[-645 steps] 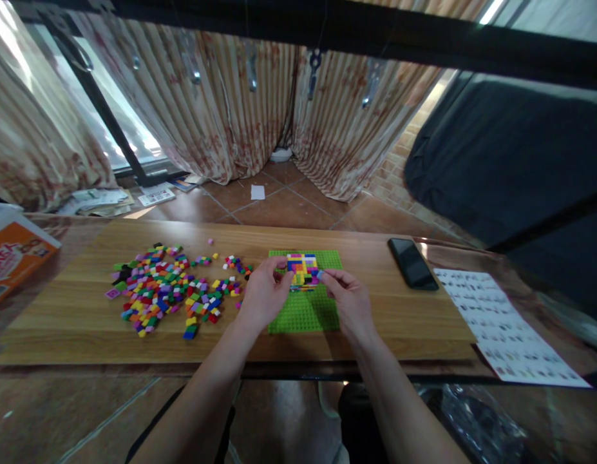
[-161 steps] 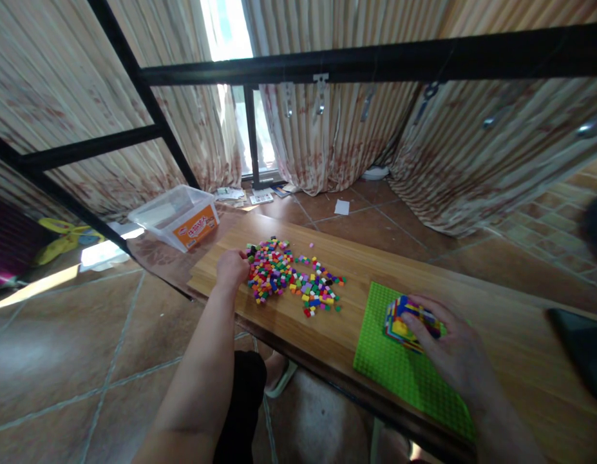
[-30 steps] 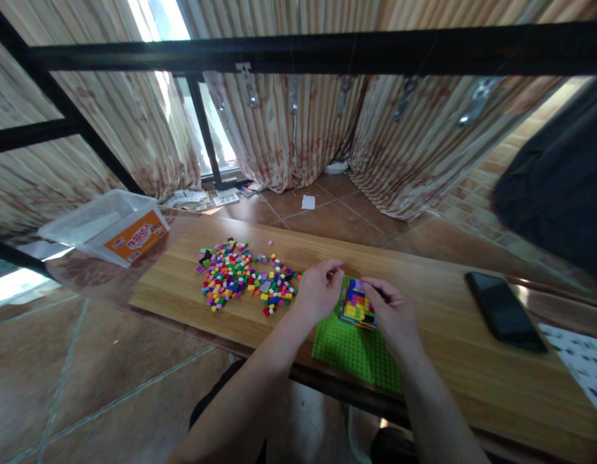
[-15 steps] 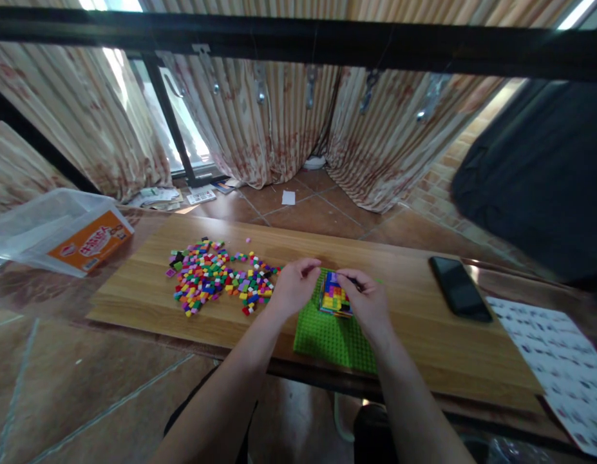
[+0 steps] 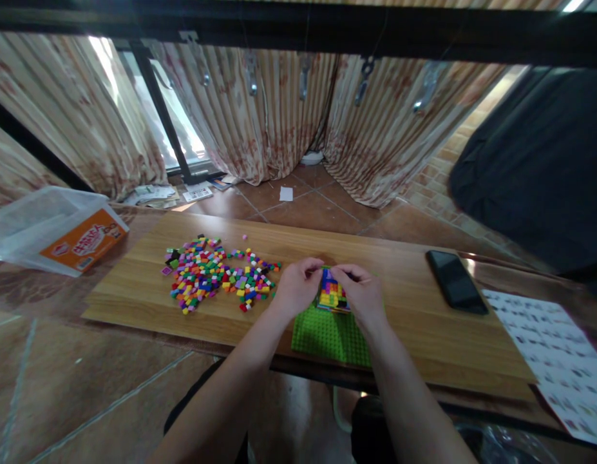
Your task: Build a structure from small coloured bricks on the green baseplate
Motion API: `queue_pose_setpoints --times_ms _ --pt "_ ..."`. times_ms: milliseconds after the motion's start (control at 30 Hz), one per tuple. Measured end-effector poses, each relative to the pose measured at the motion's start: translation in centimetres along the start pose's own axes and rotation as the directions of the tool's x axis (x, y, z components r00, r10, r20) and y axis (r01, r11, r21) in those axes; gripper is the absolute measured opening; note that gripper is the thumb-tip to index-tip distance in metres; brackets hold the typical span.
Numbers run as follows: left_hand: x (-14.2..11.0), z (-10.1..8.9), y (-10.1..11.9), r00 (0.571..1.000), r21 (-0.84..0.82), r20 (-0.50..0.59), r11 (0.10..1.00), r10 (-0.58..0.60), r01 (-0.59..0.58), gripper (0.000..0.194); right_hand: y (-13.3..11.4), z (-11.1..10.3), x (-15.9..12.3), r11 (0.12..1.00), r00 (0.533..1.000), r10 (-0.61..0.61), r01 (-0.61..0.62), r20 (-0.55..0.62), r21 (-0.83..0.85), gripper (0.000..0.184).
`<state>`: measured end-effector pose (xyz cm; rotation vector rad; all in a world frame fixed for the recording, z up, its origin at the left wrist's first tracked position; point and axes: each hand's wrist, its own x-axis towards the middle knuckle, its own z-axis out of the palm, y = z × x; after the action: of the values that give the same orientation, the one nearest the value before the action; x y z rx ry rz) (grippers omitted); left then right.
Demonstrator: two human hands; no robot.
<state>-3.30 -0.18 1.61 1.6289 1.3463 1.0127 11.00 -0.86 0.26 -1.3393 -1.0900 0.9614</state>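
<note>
A multicoloured block of small toy bricks (image 5: 333,298) stands on a green studded baseplate (image 5: 327,335). My left hand (image 5: 299,283) is closed, its thumb and fingertips together at the far left corner of the brick block. My right hand (image 5: 360,293) reaches over the block's right side, thumb and forefinger pinched above its far blue part. Whatever either pinch holds is too small or hidden to make out. My right hand covers part of the block and baseplate.
Loose bricks (image 5: 201,274) lie in a spread pile left of the baseplate on the wooden board (image 5: 148,309). A clear plastic box (image 5: 80,238) stands far left. A black phone (image 5: 456,281) and a printed sheet (image 5: 549,354) are on the right.
My right hand has shifted left and slightly farther away, so its fingertips are now closer to my left hand's. The whole view has moved slightly.
</note>
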Motion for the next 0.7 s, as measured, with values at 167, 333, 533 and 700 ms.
queue_pose_setpoints --times_ms 167,333,533,700 --pt "-0.2 0.1 -0.1 1.000 -0.023 0.000 1.000 -0.002 0.002 0.025 0.1 -0.1 0.3 0.997 0.998 -0.052 0.054 0.036 -0.056 0.020" --pt "-0.4 0.3 0.0 0.999 0.001 -0.031 1.000 0.016 -0.016 0.024 0.4 -0.3 0.8 0.996 0.995 -0.050 0.056 0.083 -0.075 0.024" --pt "-0.2 0.2 -0.3 1.000 0.043 -0.022 0.999 0.019 -0.019 0.026 0.2 0.0 0.4 1.000 0.997 0.019 -0.020 0.077 0.009 0.027" --pt "0.4 -1.3 -0.4 0.997 0.090 -0.073 0.996 0.009 -0.002 0.021 0.2 -0.5 0.2 0.988 0.996 0.085 -0.083 -0.007 0.131 0.041"
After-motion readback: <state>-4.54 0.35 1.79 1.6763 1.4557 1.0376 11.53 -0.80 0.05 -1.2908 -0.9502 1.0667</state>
